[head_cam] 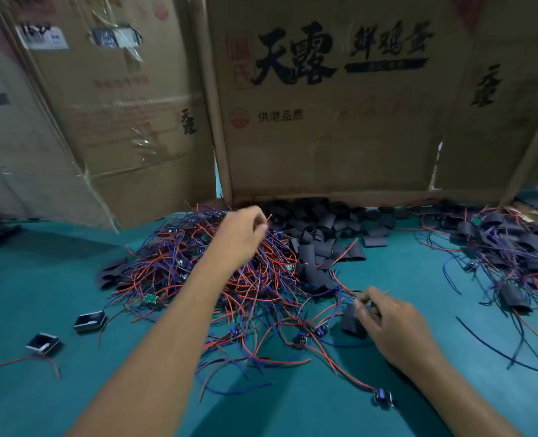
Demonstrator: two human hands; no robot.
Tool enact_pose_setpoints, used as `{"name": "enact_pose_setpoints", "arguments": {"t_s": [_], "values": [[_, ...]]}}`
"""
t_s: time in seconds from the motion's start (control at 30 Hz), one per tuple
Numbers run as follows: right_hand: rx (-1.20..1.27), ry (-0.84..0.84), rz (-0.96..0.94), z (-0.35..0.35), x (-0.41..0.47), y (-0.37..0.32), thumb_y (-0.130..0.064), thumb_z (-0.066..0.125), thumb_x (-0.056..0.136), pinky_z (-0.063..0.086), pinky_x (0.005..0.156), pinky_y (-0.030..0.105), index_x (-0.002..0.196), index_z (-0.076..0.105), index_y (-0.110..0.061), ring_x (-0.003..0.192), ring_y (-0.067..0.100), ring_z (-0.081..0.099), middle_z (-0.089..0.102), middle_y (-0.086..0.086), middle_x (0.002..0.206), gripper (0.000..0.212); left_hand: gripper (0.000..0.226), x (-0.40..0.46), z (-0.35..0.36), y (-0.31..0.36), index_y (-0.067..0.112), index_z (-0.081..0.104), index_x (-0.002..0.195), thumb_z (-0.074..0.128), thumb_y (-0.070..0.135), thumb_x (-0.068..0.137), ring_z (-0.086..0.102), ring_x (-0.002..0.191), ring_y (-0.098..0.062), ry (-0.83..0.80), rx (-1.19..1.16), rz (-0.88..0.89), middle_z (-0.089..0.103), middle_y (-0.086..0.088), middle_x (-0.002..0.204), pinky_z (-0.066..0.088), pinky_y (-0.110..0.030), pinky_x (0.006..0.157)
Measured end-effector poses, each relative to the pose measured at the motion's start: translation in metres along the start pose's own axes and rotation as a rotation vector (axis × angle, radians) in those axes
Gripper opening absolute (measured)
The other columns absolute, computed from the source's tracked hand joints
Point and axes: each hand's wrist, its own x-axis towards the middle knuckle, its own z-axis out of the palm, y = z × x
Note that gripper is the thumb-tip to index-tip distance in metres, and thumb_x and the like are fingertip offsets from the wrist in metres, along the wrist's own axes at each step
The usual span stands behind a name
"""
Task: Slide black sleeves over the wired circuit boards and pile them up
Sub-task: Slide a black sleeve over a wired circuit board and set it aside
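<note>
Cardboard boxes (324, 105) wall off the back of the green desk (419, 279), and everything loose is crowded against them, so anything tugged hard has nowhere to go but sideways into its neighbours

Biggest worry is the tangle of wired circuit boards (217, 275) in the middle of the desk: red, blue and dark leads are knotted through one another, and pulling one board out could drag several along, snag a lead, or strain a solder joint. The left hand (242, 234) reaches over the far side of that tangle with fingers curled as if pinching wires; what exactly it holds I cannot tell, since the fingertips are blurred

Behind and to the right lies the heap of empty black sleeves (327, 228), touching the tangle's edge, so dragged wires could scatter or bury them. Far right sits the finished pile (513, 247), sleeved boards with their own trailing leads, well apart for now but easily hooked by a stray wire

Nearer, the right hand (384, 323) grips a black sleeve (354, 320) and pinches thin wires at its mouth; a flattened sleeve may catch on the board's corners or bend the leads

Smallest, two open black housings (72, 332) at left could be swept off
</note>
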Motion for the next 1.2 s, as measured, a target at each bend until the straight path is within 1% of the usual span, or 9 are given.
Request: {"name": "enact_pose_setpoints", "arguments": {"t_s": [0.1,0.23,0.4,0.5,0.63,0.77,0.9,1.03,1.2], "values": [[-0.007,0.011,-0.001,-0.002,0.0,0.002,-0.029,0.063,0.092,0.037,0.053,0.031,0.085,0.059,-0.026,0.057,0.016,0.047,0.042,-0.018,0.051,0.009,0.019,0.04,-0.004,-0.029,0.014,0.066,0.107,0.053,0.007,0.095,0.061,0.101,-0.029,0.039,0.27,-0.116,0.067,-0.01,0.109,0.051,-0.041,0.089],[0.044,-0.001,-0.001,-0.001,0.002,0.003,-0.026,0.064,0.092,0.044,0.057,0.037,0.083,0.059,-0.025,0.055,0.015,0.043,0.043,-0.016,0.052,0.01,0.045,0.066,-0.005,-0.065,0.021,0.052,0.139,0.048,0.005,0.097,0.049,0.126,-0.033,-0.24,0.6,-0.157,0.054,-0.012,0.14,0.044,-0.045,0.102],[0.064,-0.008,-0.016,0.0,0.006,0.008,-0.025,0.062,0.093,0.039,0.053,0.037,0.084,0.059,-0.022,0.052,0.015,0.039,0.039,-0.012,0.049,0.01,0.022,0.071,-0.015,-0.072,0.014,0.068,0.114,0.06,0.009,0.094,0.064,0.102,-0.037,-0.13,0.753,-0.052,0.067,-0.016,0.112,0.052,-0.041,0.08],[0.066,0.007,-0.013,0.002,0.009,0.011,-0.027,0.06,0.094,0.042,0.055,0.038,0.083,0.058,-0.023,0.054,0.018,0.044,0.045,-0.011,0.053,0.012,0.013,0.07,-0.029,-0.062,0.012,0.068,0.104,0.066,0.017,0.093,0.067,0.092,-0.036,-0.095,0.887,0.021,0.067,-0.014,0.1,0.044,-0.035,0.065],[0.072,0.027,-0.001,0.007,0.011,0.013,-0.028,0.06,0.094,0.047,0.057,0.041,0.085,0.059,-0.022,0.061,0.024,0.053,0.052,-0.008,0.057,0.011,0.007,0.063,-0.041,-0.059,0.016,0.062,0.094,0.066,0.021,0.094,0.065,0.089,-0.034,-0.211,0.85,0.044,0.066,-0.012,0.101,0.048,-0.036,0.067],[0.089,0.048,0.006,0.01,0.014,0.014,-0.027,0.061,0.093,0.046,0.058,0.038,0.086,0.061,-0.02,0.063,0.026,0.056,0.056,-0.006,0.06,0.01,0.013,0.053,-0.048,-0.048,0.014,0.063,0.103,0.059,0.025,0.098,0.065,0.087,-0.034,-0.081,0.799,0.099,0.067,-0.012,0.097,0.05,-0.037,0.065],[0.085,0.055,0.043,0.01,0.014,0.014,-0.031,0.059,0.094,0.049,0.06,0.039,0.087,0.06,-0.02,0.068,0.029,0.058,0.066,-0.001,0.068,0.013,0.013,0.027,-0.044,-0.01,0.015,0.056,0.099,0.051,0.027,0.101,0.058,0.085,-0.028,0.131,0.372,0.138,0.06,-0.006,0.093,0.049,-0.041,0.072],[0.079,0.037,0.024,0.007,0.014,0.016,-0.036,0.06,0.092,0.045,0.058,0.035,0.082,0.055,-0.027,0.065,0.023,0.053,0.055,-0.01,0.062,0.015,0.02,-0.03,-0.019,0.038,0.017,0.049,0.087,0.046,0.028,0.104,0.045,0.055,-0.018,0.128,-0.341,0.079,0.054,-0.003,0.067,0.039,-0.034,0.052],[-0.15,-0.1,0.021,0.006,0.01,0.016,-0.089,0.035,0.074,0.033,0.049,0.028,0.089,0.041,-0.036,0.061,0.014,0.055,0.049,-0.011,0.057,0.056,0.024,-0.093,0.036,0.064,0.013,0.051,0.091,0.042,0.028,0.106,0.032,0.041,-0.011,-0.006,-1.303,-0.307,0.051,-0.006,0.065,0.028,-0.019,0.038]]}}
